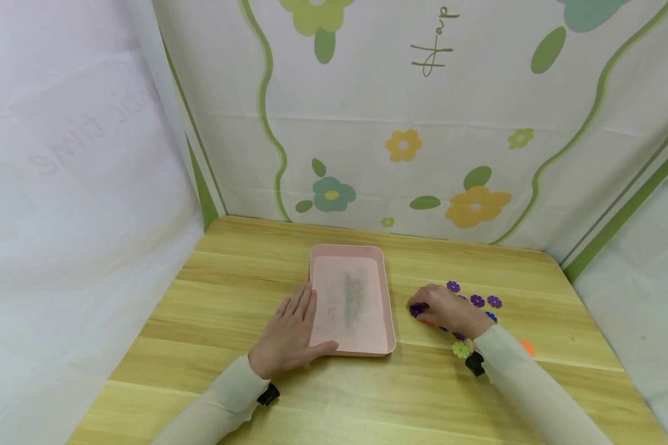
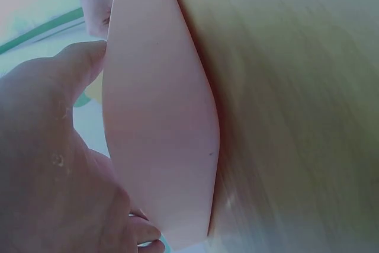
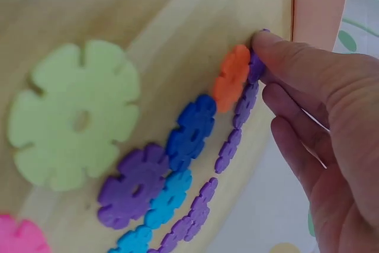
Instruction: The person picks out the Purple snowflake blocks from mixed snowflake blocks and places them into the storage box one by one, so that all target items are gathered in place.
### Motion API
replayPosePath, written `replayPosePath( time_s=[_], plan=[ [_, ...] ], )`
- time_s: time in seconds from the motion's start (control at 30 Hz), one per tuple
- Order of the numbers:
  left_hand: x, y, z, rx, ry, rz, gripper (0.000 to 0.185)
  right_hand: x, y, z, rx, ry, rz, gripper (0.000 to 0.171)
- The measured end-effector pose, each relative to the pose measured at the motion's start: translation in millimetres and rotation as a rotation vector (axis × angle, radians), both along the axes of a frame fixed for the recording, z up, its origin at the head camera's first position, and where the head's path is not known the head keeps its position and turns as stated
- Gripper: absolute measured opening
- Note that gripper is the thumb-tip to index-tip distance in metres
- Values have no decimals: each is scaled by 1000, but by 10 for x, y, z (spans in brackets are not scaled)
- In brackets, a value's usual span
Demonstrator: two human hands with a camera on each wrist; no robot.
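From my feed: smooth wood-grain table (image 1: 211,309), matt pink plastic tray (image 1: 352,250), and matt plastic flower discs (image 1: 477,301).

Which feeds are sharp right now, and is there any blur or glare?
Head view: even light, sharp, no glare on the pink tray. Left wrist view: soft, left hand blurred close up, tray bowed by the lens. Right wrist view: green disc slightly soft, right hand clear.

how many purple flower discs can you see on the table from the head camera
5 purple discs show: one farthest back, two right of the right hand, one at its fingertips, one by the wrist. The hand may hide more.
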State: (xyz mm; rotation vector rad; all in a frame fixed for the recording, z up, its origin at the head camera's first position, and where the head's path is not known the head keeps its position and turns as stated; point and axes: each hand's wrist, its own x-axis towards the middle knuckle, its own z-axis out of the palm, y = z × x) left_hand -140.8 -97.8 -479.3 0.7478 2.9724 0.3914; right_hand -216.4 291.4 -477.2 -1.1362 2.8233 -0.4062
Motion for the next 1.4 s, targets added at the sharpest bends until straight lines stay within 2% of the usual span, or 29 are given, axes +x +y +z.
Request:
replayPosePath(
  time_s=[0.2, 0.47, 0.73, 0.83, 1.1, 1.23, 1.4],
  plan=[
    [1, 4, -26, 13, 13, -17, 112, -116, -31, 51, 11, -53, -4, 22],
    [4, 19, -12, -7, -27, -3, 116, -215, -106, 201, 34, -85, 45, 6],
    [15, 17, -14, 16, -22, 0, 117, -461, -195, 437, 25, -143, 11, 12],
    [22, 16, -7, 35, -22, -3, 117, -572, -243, 522, 27, -176, -29, 14],
    [25, 13, -17, 24, -37, 5, 118, -806, -465, 771, 8, -190, -67, 14],
    [13, 7, -3, 6, -55, 12, 120, -895, -621, 838, 0, -169, -76, 15],
    [9, 4, 16, -5, -74, 15, 120, -976, -890, 838, 16, -152, -85, 14]
  ],
)
